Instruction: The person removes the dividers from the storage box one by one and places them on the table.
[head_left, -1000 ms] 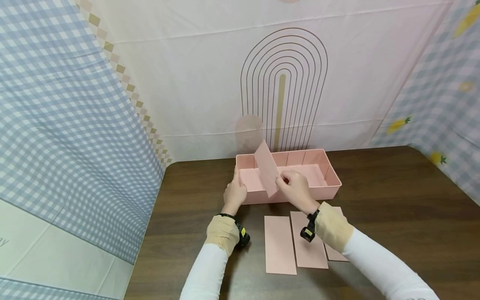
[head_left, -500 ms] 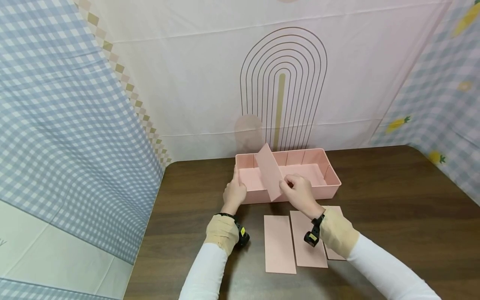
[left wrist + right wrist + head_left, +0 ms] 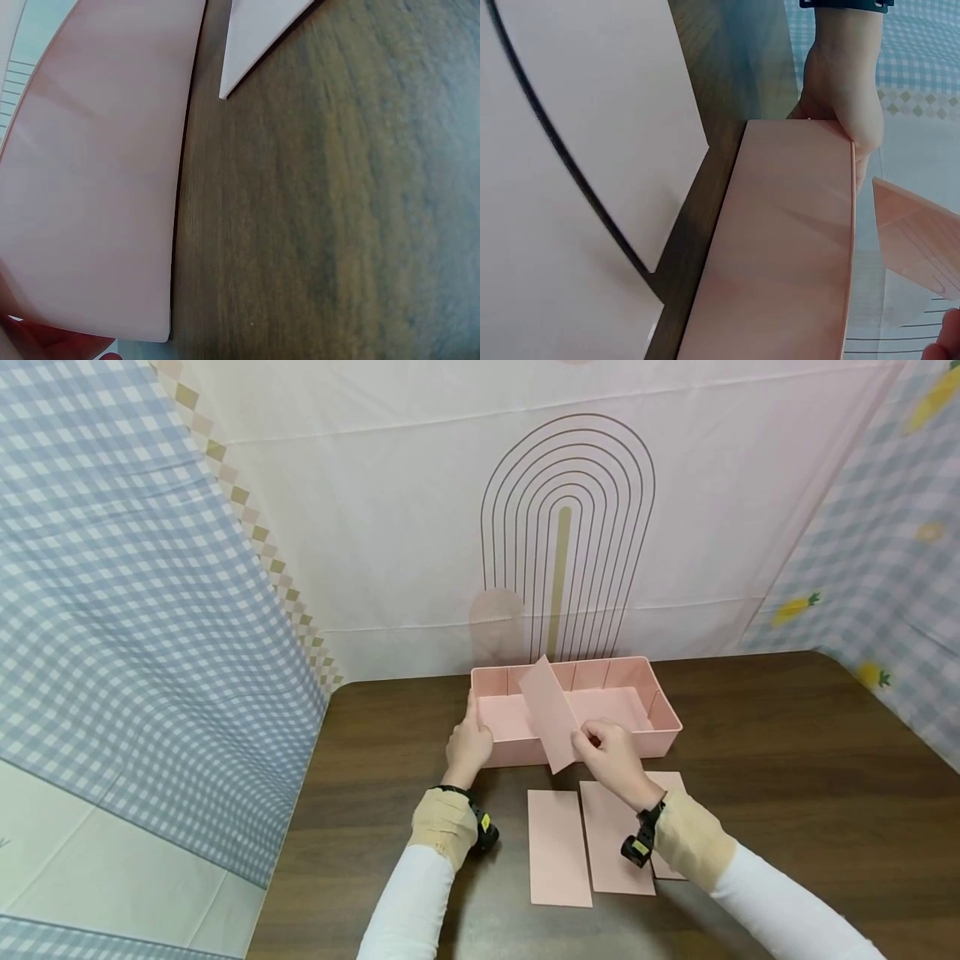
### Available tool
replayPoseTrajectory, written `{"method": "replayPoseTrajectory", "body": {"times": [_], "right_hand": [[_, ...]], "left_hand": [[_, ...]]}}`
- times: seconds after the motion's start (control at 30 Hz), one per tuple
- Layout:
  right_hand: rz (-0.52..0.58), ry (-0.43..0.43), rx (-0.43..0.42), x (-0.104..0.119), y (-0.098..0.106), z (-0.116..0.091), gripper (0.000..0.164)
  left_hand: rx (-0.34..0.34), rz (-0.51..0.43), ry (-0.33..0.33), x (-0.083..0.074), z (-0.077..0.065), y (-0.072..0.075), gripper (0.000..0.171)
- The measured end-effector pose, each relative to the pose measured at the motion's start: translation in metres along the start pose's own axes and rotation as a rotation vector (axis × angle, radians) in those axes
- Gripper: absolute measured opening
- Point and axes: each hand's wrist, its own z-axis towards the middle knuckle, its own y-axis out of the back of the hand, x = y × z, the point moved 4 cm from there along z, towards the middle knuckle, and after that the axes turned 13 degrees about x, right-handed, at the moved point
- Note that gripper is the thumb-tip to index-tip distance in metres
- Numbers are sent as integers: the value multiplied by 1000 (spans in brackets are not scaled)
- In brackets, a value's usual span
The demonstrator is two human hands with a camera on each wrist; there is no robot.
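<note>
A thin flat pink panel (image 3: 551, 714) is tilted over the front wall of a shallow pink box (image 3: 611, 710). My right hand (image 3: 611, 756) pinches the panel's right edge between thumb and fingers. In the right wrist view, only a corner of the panel (image 3: 922, 240) and some fingertips (image 3: 949, 334) show. My left hand (image 3: 469, 745) holds the box at its left front corner, fingers along the left end. The right wrist view shows this left hand (image 3: 847, 90) wrapped about the box's end. Inside the box, the walls carry upright grooves.
In front of the box, three pink panels lie flat on the dark wooden table (image 3: 375, 827): a left panel (image 3: 558, 852), a middle panel (image 3: 611, 860) and a right panel (image 3: 667, 785) partly under my right wrist. A patterned cloth (image 3: 390, 527) hangs behind the table.
My right hand has moved right and toward me with the pink panel, which now sits lower and farther over the front wall. My left hand and the box stay in place.
</note>
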Motion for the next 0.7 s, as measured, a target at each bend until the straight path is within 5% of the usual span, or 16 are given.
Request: {"method": "replayPoseTrajectory", "body": {"times": [0.7], "right_hand": [[-45,-44,-12,-11,13,-21,33]], "left_hand": [[-10,-3,-19,-2,0,1,62]]}}
